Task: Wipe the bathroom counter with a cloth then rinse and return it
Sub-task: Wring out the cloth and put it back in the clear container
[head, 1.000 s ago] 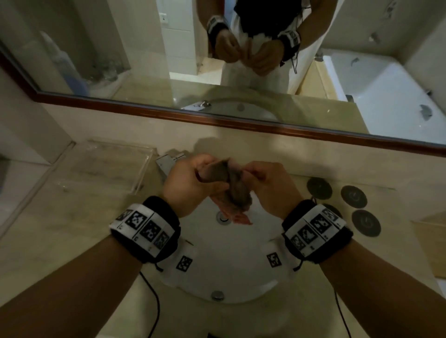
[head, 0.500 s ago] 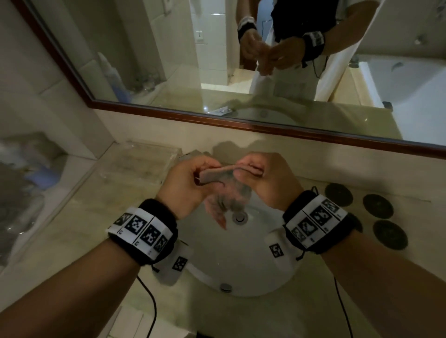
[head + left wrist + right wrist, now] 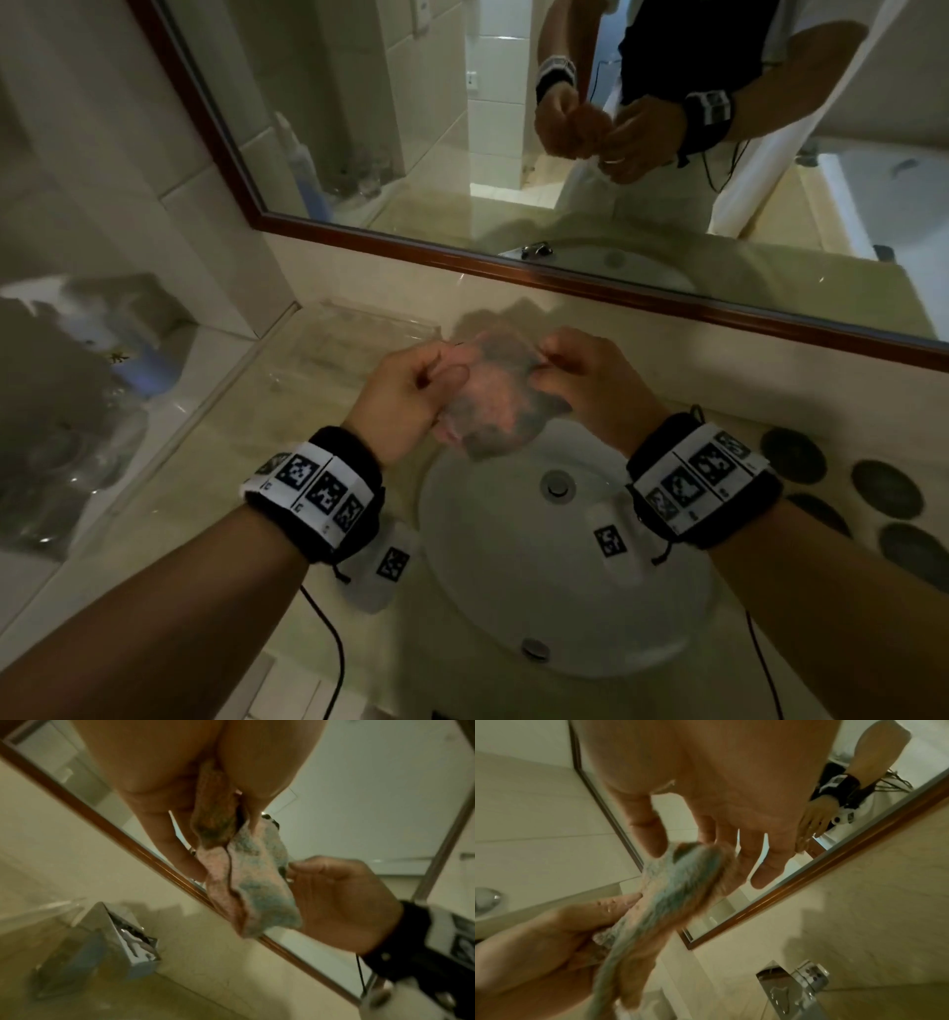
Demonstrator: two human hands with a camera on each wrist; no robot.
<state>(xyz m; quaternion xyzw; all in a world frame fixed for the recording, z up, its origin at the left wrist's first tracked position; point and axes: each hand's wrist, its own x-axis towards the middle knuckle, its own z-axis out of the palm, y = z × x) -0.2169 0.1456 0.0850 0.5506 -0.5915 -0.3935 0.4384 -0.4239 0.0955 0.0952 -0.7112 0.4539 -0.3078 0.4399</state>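
A small pink and blue-grey cloth [image 3: 500, 401] hangs spread between both hands above the back rim of the white round sink [image 3: 513, 606]. My left hand [image 3: 411, 390] pinches its left top corner between thumb and fingers. On the other side my right hand [image 3: 580, 380] pinches the top edge. In the left wrist view the cloth [image 3: 246, 882] hangs down from my left hand [image 3: 213, 787], and the right hand [image 3: 334, 896] holds its far side. The right wrist view shows the cloth [image 3: 664, 898] twisted between my right hand [image 3: 706, 833] and the left hand [image 3: 559, 933].
The beige counter [image 3: 205, 488] surrounds the sink. A chrome faucet [image 3: 790, 988] stands behind it under the wood-framed mirror [image 3: 462, 257]. A clear tray [image 3: 359, 339] lies back left, several dark round discs [image 3: 883, 488] on the right, and bottles and glassware [image 3: 77, 411] on the left ledge.
The bunched cloth has been pulled open between the hands and now hangs wider. The hands moved slightly apart and the head view shifted left.
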